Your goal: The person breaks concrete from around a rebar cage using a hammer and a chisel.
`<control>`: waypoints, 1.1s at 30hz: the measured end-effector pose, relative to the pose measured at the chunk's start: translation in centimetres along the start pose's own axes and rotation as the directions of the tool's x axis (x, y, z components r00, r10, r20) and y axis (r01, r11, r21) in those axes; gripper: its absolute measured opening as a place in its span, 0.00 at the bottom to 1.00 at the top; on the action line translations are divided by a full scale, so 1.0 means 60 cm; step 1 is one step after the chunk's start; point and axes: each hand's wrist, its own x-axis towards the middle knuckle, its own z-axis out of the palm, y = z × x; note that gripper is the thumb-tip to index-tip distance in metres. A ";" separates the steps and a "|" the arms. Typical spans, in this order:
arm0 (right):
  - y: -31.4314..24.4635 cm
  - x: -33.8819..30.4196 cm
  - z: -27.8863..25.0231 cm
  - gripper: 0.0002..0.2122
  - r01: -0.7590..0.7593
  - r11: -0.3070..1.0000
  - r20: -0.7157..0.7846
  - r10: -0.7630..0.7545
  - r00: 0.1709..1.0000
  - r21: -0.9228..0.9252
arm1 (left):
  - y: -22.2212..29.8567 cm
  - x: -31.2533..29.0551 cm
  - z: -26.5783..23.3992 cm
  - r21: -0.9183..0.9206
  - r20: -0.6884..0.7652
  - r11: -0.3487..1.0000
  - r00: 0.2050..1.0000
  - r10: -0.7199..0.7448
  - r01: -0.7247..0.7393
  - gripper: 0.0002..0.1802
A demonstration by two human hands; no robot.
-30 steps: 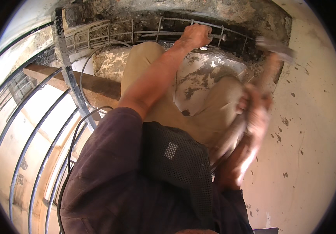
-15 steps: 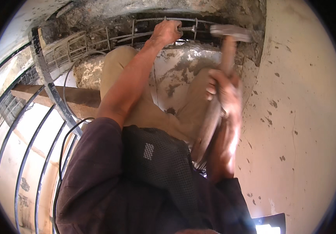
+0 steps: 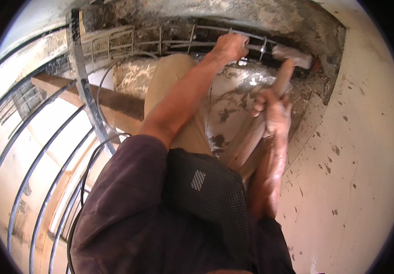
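- Over at the far side, the left hand [image 3: 231,47] is closed round a short grey metal rod [image 3: 255,47], its free end pointing right.
- The right hand [image 3: 273,112] grips a long-handled hammer with a blocky grey metal head [image 3: 292,56], its fingers wrapped round the pale brown wooden handle [image 3: 247,145].
- To my eye, a good blow here wants the hammer's face square to the rod's end, a firm left hand set well back, and short, measured swings, since the right-hand wall and rough concrete leave little room.
- The hammer's head is just beside the rod's end; I can't tell whether they touch.
- That head looks dusty and worn; the rod's end catches the light, and its other end is hidden by the left hand.
- Both tools are at the far right, by the thin rusty-grey steel bars [image 3: 161,40] in front of rough, dark, broken concrete [image 3: 297,18].
- A cream, stained wall [image 3: 356,150] stands at right.
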 end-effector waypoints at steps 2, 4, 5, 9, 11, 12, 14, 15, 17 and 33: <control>-0.050 -0.022 -0.026 0.08 0.077 0.975 -0.049 -0.089 0.995 -0.209 | -0.004 -0.009 0.023 0.017 -0.032 1.000 0.999 0.011 -0.010 0.18; -0.137 -0.036 -0.040 0.10 0.206 0.953 -0.134 -0.239 0.962 -0.221 | -0.005 -0.008 0.015 0.015 -0.028 0.999 0.999 -0.037 0.037 0.21; -0.183 -0.050 -0.046 0.11 0.358 0.908 -0.152 -0.395 0.906 -0.219 | -0.002 -0.009 0.012 -0.002 -0.028 0.999 0.999 -0.043 0.043 0.20; -0.273 -0.086 -0.070 0.10 0.624 0.761 -0.360 -0.640 0.679 -0.176 | 0.008 -0.002 0.006 -0.049 -0.014 0.996 0.997 -0.077 0.076 0.19; -0.213 -0.075 -0.042 0.13 0.248 0.884 -0.538 -0.442 0.718 -0.396 | -0.003 -0.004 0.004 -0.048 -0.035 0.993 0.993 -0.114 0.112 0.22; -0.142 -0.041 -0.071 0.13 0.173 0.868 -0.364 -0.366 0.856 -0.465 | 0.003 -0.002 0.007 -0.060 -0.046 0.994 0.994 -0.097 0.094 0.23; -0.025 0.012 -0.070 0.11 0.001 0.912 0.015 0.005 1.000 -0.410 | 0.005 0.004 0.010 -0.049 -0.017 0.995 0.996 -0.088 0.087 0.25; -0.001 0.012 -0.044 0.09 -0.177 0.938 0.231 0.251 0.940 -0.298 | 0.000 0.005 0.013 -0.038 0.029 0.995 0.995 -0.095 0.096 0.24; 0.009 -0.018 -0.009 0.08 -0.211 0.911 0.222 0.301 0.927 -0.355 | -0.048 0.009 0.034 -0.001 -0.089 1.000 0.996 0.014 -0.014 0.20; -0.129 -0.083 -0.121 0.14 0.048 0.997 -0.207 -0.036 0.978 0.052 | -0.003 0.022 0.007 -0.140 -0.211 0.983 0.966 -0.150 0.122 0.21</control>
